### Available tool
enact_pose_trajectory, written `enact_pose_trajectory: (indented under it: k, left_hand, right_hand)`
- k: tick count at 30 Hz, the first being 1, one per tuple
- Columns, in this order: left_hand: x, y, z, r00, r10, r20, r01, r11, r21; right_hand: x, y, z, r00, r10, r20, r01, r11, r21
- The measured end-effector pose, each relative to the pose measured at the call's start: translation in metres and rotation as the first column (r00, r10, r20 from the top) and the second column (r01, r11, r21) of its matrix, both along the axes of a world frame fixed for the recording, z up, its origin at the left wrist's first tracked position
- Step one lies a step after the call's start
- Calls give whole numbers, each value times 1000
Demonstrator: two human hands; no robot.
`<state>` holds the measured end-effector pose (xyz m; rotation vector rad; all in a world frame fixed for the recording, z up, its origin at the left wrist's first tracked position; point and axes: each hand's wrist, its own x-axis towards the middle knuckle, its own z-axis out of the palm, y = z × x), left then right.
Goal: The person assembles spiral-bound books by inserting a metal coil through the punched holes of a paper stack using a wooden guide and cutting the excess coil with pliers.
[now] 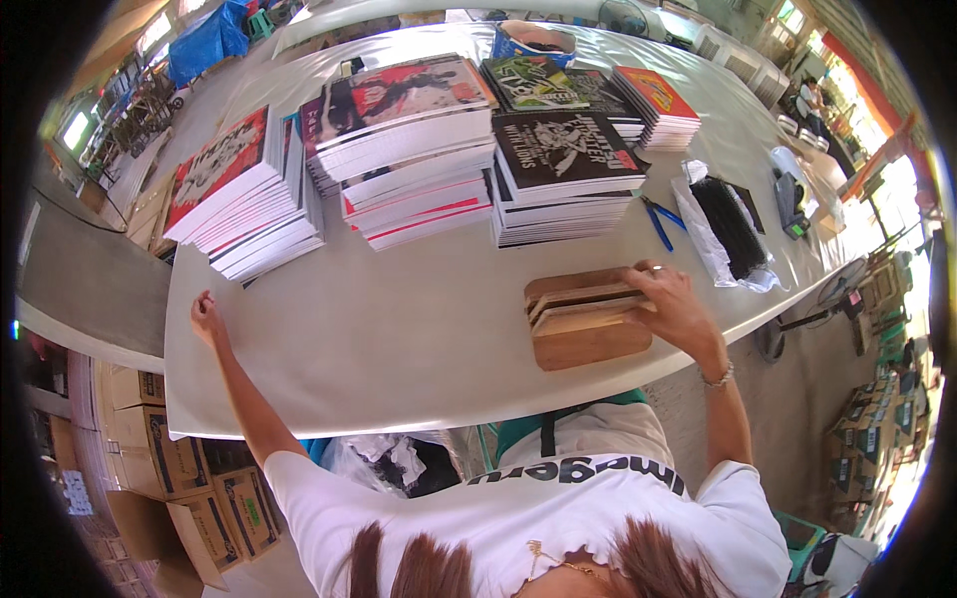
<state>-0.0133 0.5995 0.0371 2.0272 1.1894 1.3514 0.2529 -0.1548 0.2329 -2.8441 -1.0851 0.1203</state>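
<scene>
A wooden stand [588, 348] with a flat, round-cornered base and upright slats lies on the table in front of me. My right hand [673, 304] grips the slats at its right end. Off to the left, by the table's left edge, my left hand [204, 317] is raised with its fingers curled, and nothing shows in it. Nearest to it is a stack of books [234, 199] with red covers. Behind the wooden stand rises a stack of black-covered books [563, 154]. Blue-handled pliers [660, 224] lie just beyond my right hand.
A tall middle stack of books [399, 110] and a smaller orange-topped stack [658, 100] stand farther back. Black strips in white wrapping [733, 224] lie at the right, near a grey tool [791, 194]. A blue tub [534, 45] stands behind. Cardboard boxes [179, 453] are on the floor.
</scene>
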Motion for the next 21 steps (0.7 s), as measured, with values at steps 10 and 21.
enact_pose_trajectory:
  k: [10, 21]
  left_hand:
    - [-25, -87, 10, 995, 94, -31, -94, 996, -11]
    - [15, -346, 58, 910, -410, 58, 399, 831, -389]
  right_hand:
    - [-12, 48, -21, 951, 302, 61, -308, 932, 193]
    - [193, 28, 11, 996, -36, -80, 79, 756, 650]
